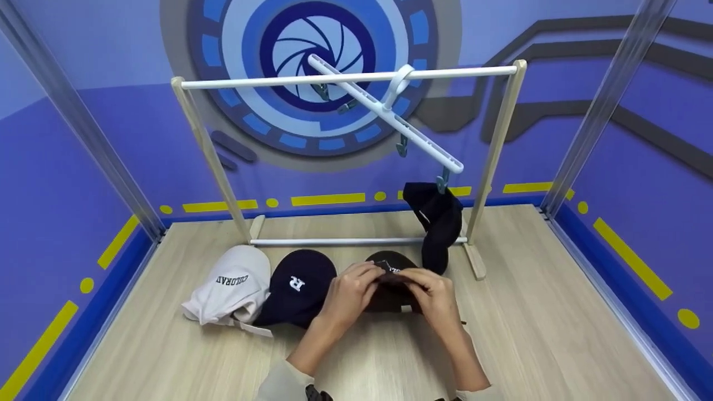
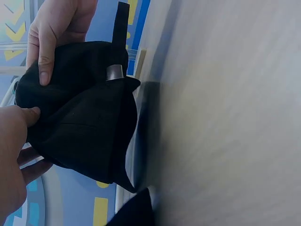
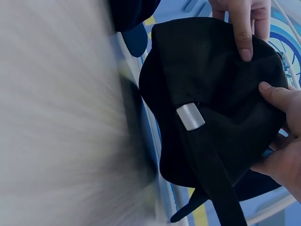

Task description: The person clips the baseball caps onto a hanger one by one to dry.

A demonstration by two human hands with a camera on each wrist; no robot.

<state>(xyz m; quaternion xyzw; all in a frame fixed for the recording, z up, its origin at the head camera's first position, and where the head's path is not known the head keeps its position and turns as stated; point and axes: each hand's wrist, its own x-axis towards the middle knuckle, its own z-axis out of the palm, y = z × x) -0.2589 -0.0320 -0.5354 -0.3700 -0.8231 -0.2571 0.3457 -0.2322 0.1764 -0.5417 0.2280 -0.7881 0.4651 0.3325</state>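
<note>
Both hands grip a dark baseball cap (image 1: 392, 259) by its crown, just above the table. White lettering shows on its front in the head view, partly hidden by the fingers. My left hand (image 1: 346, 292) pinches the crown between thumb and fingers from the left. On the opposite side my right hand (image 1: 437, 295) pinches the same fabric. The wrist views show the cap's back strap (image 3: 211, 174) with a silver buckle (image 2: 114, 72). Beside my left hand lies a navy cap (image 1: 303, 273) with a white R. A white cap (image 1: 239, 273) with dark lettering lies farther left.
A wooden rack (image 1: 490, 145) with white rods stands at the back of the table (image 1: 557, 334). From its top rod hangs a white hanger (image 1: 418, 136), slanted, with several grey-green clips (image 1: 401, 146). The right-end clip holds a black cap (image 1: 443, 223) that hangs behind the right hand.
</note>
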